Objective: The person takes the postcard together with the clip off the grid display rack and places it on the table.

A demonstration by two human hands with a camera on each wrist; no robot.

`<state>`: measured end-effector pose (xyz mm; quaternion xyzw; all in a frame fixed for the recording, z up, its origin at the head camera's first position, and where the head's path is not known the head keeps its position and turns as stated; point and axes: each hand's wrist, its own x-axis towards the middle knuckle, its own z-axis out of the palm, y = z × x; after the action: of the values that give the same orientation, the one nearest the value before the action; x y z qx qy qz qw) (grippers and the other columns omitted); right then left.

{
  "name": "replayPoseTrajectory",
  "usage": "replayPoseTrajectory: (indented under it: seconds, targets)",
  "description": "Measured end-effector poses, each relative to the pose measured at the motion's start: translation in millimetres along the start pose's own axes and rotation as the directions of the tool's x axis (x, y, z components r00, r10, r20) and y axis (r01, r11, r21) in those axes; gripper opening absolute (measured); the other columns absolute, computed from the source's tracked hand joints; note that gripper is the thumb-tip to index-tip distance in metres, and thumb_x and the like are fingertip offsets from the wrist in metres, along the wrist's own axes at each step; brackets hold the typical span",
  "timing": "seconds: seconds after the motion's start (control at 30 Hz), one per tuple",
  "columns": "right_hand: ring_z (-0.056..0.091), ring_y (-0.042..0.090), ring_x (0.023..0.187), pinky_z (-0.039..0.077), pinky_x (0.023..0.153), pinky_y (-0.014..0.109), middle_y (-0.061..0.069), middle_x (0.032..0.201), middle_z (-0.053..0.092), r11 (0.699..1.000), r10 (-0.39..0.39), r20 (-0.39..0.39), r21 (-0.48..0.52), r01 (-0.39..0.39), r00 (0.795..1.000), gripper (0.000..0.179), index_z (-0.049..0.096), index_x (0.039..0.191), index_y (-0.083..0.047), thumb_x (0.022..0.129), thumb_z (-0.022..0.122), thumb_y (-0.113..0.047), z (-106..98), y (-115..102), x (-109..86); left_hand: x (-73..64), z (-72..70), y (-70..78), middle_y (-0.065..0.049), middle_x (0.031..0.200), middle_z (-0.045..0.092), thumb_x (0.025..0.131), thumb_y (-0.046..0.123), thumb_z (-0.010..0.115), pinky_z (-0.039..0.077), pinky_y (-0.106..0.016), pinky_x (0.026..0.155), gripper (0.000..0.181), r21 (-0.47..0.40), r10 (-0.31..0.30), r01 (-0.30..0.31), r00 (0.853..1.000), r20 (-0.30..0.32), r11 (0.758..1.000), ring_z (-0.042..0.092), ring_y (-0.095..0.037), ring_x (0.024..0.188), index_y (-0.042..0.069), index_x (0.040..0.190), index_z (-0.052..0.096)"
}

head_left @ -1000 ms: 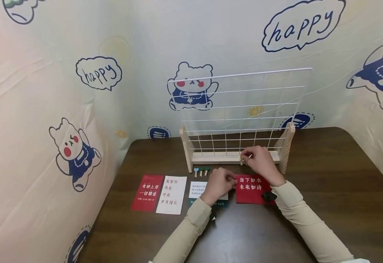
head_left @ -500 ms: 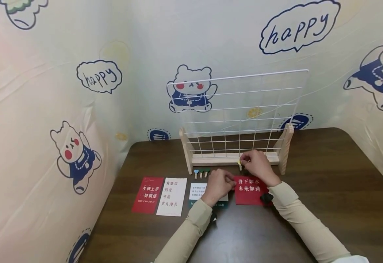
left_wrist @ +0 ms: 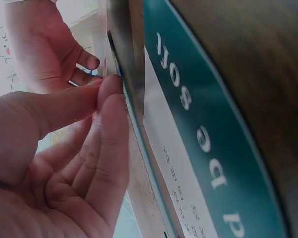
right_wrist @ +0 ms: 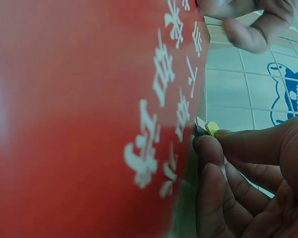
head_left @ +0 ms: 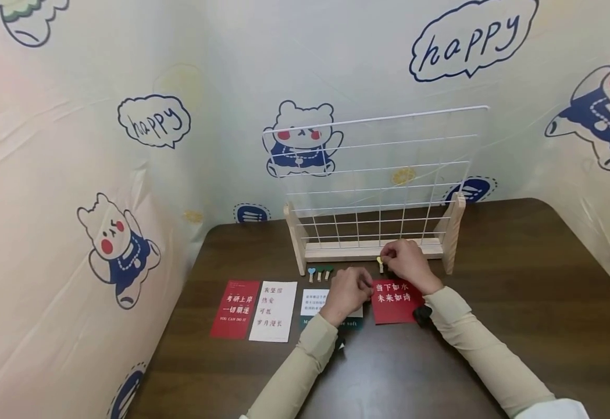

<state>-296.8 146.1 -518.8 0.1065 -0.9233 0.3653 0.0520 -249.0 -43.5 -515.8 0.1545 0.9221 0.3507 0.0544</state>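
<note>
My left hand (head_left: 348,291) pinches the left edge of a red card with white lettering (head_left: 395,305) between thumb and index finger. Just beyond that card, my right hand (head_left: 408,262) holds a small wooden clothespin with a yellow head (head_left: 380,265). The right wrist view shows the clothespin (right_wrist: 212,128) between thumb and fingertip, close beside the card's far edge; whether they touch, I cannot tell. Below my left hand lies a green and white card (head_left: 354,323), partly covered. Three clothespins (head_left: 320,275), one blue-headed and two dark green, lie left of my hands.
A white wire grid (head_left: 378,189) stands in a wooden base (head_left: 346,254) behind the hands. On the left of the brown table (head_left: 378,372) lie another red card (head_left: 235,309) and a white card (head_left: 273,311). A printed curtain (head_left: 221,145) hangs behind.
My right hand has brought the yellow clothespin from in front of the grid's base toward me, nearer the red card's top edge. My left hand stays at the card's left edge.
</note>
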Motion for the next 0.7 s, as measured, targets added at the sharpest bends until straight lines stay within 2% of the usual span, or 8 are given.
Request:
replayPoseTrajectory:
  seconds: [0.2, 0.47, 0.7]
  targets:
    - [0.065, 0.011, 0.058, 0.049, 0.061, 0.03, 0.009, 0.075, 0.075, 0.999, 0.024, 0.038, 0.022, -0.025, 0.999, 0.008, 0.078, 0.089, -0.003, 0.093, 0.071, -0.006, 0.9, -0.8, 3.2, 1.6, -1.0, -0.1, 0.002, 0.071, 0.074, 0.091, 0.007, 0.077, 0.042, -0.017, 0.05, 0.007, 0.06, 0.014, -0.015, 1.0, 0.027, 0.998, 0.054, 0.0, 0.055, 0.011, 0.087, 0.082]
    - [0.065, 0.011, 0.057, 0.048, 0.06, 0.029, 0.008, 0.073, 0.074, 0.999, 0.041, 0.047, 0.03, -0.043, 0.998, 0.008, 0.077, 0.091, -0.002, 0.092, 0.069, -0.003, 0.3, 3.4, 0.1, 0.2, 0.9, 0.2, 0.001, 0.074, 0.075, 0.089, 0.003, 0.076, 0.045, -0.017, 0.051, 0.008, 0.063, 0.005, -0.009, 0.998, 0.058, 0.998, 0.057, 0.0, 0.056, 0.01, 0.088, 0.081]
    - [0.066, 0.01, 0.057, 0.048, 0.058, 0.03, 0.009, 0.075, 0.076, 0.998, 0.056, 0.059, 0.025, -0.058, 0.997, 0.007, 0.077, 0.092, -0.004, 0.092, 0.07, -0.004, 2.2, 5.7, 1.4, -1.2, 1.2, 1.2, 0.0, 0.075, 0.076, 0.086, 0.006, 0.082, 0.047, -0.016, 0.053, 0.005, 0.065, 0.018, -0.021, 0.999, 0.048, 0.998, 0.059, 0.001, 0.057, 0.009, 0.09, 0.08]
